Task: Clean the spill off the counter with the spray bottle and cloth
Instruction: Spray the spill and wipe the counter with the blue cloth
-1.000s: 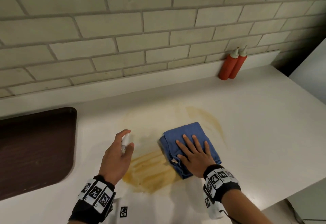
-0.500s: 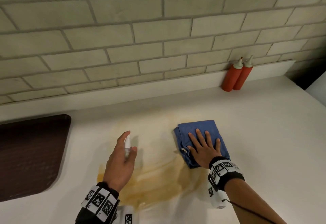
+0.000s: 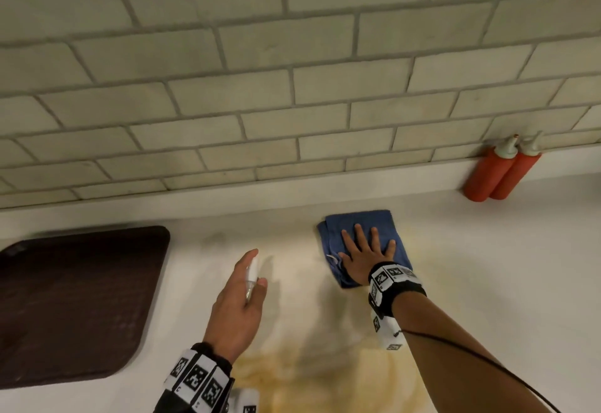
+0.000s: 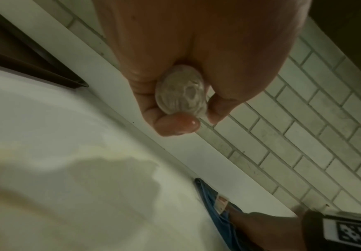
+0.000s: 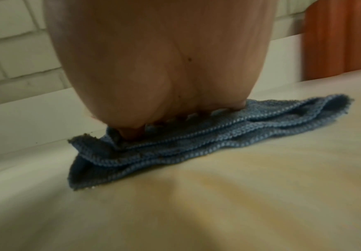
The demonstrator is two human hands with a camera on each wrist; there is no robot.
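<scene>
Smooth white counter (image 3: 487,266): flat right hand (image 3: 366,258) presses folded knit cloth (image 3: 357,224); left hand (image 3: 237,308) grips small spray bottle (image 3: 251,277).

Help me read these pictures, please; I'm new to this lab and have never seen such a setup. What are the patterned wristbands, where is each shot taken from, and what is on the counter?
No machine here: a person works with bare hands. The checkered bands carry cameras. The wide picture comes from a head camera looking down; the two close-ups look along each wrist at the fingers.

The left hand holds a small spray bottle; the left wrist view shows its base gripped in curled fingers. The right hand lies flat on a folded blue cloth, pressing it to the white counter.

A yellowish spill smears the counter near the person. A dark brown tray lies at the left, and two red squeeze bottles stand by the brick wall.
</scene>
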